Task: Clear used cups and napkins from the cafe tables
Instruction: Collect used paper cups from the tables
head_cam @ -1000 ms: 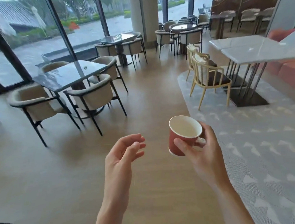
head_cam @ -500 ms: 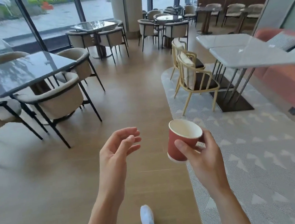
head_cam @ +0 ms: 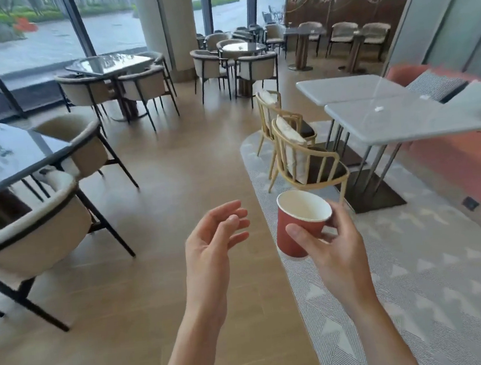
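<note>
Holding red cup [head_cam: 298, 229], right hand [head_cam: 334, 249], over wood floor [head_cam: 106, 325].

Soft window daylight, slight blur, bowed edges

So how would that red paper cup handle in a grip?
The red paper cup looks empty, so probably very light. The right hand holds it with only fingertips; thin paper walls would likely dent if squeezed. Tall and narrow-based, it may tip easily.
</note>
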